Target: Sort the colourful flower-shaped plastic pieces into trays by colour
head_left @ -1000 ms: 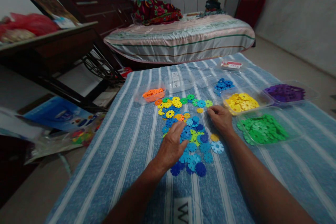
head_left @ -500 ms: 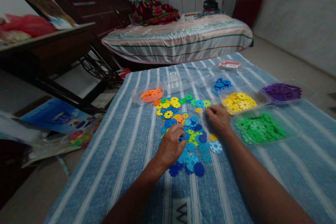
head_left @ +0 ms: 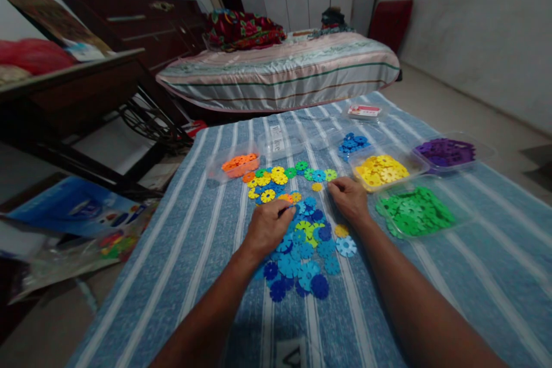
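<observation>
A loose pile of notched plastic flower discs (head_left: 307,253), mostly blue with some lime green, lies on the striped cloth. My left hand (head_left: 268,229) is over the pile's left side, fingers curled and thumb against them; anything pinched there is hidden. Just beyond its knuckles are orange discs (head_left: 286,198) and yellow discs (head_left: 267,195). My right hand (head_left: 350,200) rests at the pile's right, fingers curled in, and I cannot make out anything in them. Close to it are a single yellow disc (head_left: 317,187) and a light blue disc (head_left: 345,246).
Clear tubs hold orange discs (head_left: 240,165), yellow discs (head_left: 382,171), purple discs (head_left: 446,151) and green discs (head_left: 416,211). Blue discs (head_left: 353,144) sit behind the yellow ones. A clear box with a red-and-white label (head_left: 364,111) stands at the far edge. Beyond is a bed (head_left: 280,77).
The camera view has turned slightly to the right. My left hand has moved a little away from me over the pile, uncovering more blue discs. My right hand stays about where it was.
</observation>
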Motion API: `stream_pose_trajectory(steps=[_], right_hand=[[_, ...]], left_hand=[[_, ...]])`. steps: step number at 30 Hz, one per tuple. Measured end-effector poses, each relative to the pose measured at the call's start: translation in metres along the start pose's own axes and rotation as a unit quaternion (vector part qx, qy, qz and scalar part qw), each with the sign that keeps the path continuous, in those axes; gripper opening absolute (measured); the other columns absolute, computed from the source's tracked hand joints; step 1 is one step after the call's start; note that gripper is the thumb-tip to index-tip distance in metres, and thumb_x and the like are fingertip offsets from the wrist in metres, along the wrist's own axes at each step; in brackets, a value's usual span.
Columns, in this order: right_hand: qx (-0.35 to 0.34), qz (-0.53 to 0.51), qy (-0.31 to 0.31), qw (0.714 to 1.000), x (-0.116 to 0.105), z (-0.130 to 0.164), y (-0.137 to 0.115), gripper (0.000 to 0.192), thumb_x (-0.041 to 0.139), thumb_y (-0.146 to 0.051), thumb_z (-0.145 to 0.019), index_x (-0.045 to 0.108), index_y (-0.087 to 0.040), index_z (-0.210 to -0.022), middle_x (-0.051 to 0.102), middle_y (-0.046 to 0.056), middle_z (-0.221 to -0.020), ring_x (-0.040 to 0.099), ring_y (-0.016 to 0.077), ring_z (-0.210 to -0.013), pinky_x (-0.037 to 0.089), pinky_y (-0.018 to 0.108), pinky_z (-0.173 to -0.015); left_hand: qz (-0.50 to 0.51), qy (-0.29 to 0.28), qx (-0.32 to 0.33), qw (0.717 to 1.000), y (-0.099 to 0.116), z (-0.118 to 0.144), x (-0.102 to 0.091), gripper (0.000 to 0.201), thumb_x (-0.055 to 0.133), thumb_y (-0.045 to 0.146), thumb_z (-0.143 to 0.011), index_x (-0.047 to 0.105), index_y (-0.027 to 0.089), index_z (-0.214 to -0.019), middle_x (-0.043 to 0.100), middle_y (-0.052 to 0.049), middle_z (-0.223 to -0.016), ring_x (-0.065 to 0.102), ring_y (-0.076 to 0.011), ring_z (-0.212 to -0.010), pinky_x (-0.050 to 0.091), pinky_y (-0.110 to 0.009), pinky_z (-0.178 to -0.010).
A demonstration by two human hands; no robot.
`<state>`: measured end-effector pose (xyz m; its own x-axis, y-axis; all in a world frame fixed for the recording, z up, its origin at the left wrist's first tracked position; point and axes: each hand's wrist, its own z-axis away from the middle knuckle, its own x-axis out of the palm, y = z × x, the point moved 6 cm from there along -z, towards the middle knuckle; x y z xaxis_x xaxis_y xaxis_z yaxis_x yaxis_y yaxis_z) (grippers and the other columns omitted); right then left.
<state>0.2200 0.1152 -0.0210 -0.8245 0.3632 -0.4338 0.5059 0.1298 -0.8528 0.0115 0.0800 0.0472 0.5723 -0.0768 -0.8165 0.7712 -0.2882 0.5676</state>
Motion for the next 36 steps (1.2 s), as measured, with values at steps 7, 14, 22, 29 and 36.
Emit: stream_pose_trajectory(steps=[7, 14, 22, 29, 36], right_hand=[[0.003, 0.001, 0.003, 1.0, 0.0, 0.0, 0.002, 0.031, 0.05, -0.042, -0.082, 0.072, -0.021, -0.074, 0.069, 0.004, -0.076, 0.061, 0.0197, -0.071, 0.044, 0.031, -0.068], [0.007, 0.0, 0.006, 1.0, -0.001, 0.0, 0.002, 0.031, 0.051, -0.042, -0.081, 0.072, -0.021, -0.073, 0.07, 0.004, -0.075, 0.062, 0.0197, -0.071, 0.044, 0.031, -0.068], [0.009, 0.012, 0.006, 1.0, -0.002, 0.0, 0.001, 0.031, 0.05, -0.041, -0.081, 0.072, -0.02, -0.073, 0.07, 0.004, -0.076, 0.062, 0.02, -0.072, 0.043, 0.031, -0.068], [0.006, 0.007, 0.004, 1.0, -0.002, 0.001, 0.004, 0.031, 0.051, -0.042, -0.08, 0.071, -0.02, -0.073, 0.069, 0.004, -0.075, 0.062, 0.0199, -0.073, 0.043, 0.031, -0.069], [0.002, -0.002, 0.004, 1.0, -0.002, 0.001, 0.003, 0.031, 0.051, -0.041, -0.08, 0.071, -0.019, -0.072, 0.068, 0.004, -0.075, 0.062, 0.0198, -0.073, 0.043, 0.031, -0.07]], left_hand=[[0.12, -0.013, -0.018, 0.993, 0.052, -0.11, 0.022, 0.019, 0.056, 0.019, -0.08, 0.065, 0.013, -0.064, 0.056, 0.003, -0.053, 0.058, -0.0111, -0.055, 0.045, -0.023, -0.056], [0.152, 0.047, 0.052, 0.986, 0.084, -0.152, 0.008, 0.027, 0.065, 0.024, -0.074, 0.07, 0.01, -0.097, 0.069, -0.004, -0.085, 0.065, -0.0149, -0.076, 0.052, -0.028, -0.071], [-0.026, -0.099, -0.001, 0.995, 0.011, -0.068, -0.001, 0.014, 0.058, 0.017, -0.075, 0.067, 0.015, -0.065, 0.06, 0.002, -0.057, 0.058, -0.0117, -0.059, 0.041, -0.022, -0.058], [-0.194, -0.186, -0.018, 0.963, 0.002, -0.017, 0.013, 0.014, 0.062, 0.02, -0.077, 0.073, 0.019, -0.085, 0.071, -0.005, -0.084, 0.064, -0.0199, -0.082, 0.043, -0.028, -0.071], [-0.227, -0.186, -0.038, 0.955, 0.008, -0.014, 0.017, 0.019, 0.068, 0.031, -0.077, 0.072, 0.021, -0.093, 0.069, -0.008, -0.099, 0.065, -0.025, -0.095, 0.046, -0.032, -0.075]])
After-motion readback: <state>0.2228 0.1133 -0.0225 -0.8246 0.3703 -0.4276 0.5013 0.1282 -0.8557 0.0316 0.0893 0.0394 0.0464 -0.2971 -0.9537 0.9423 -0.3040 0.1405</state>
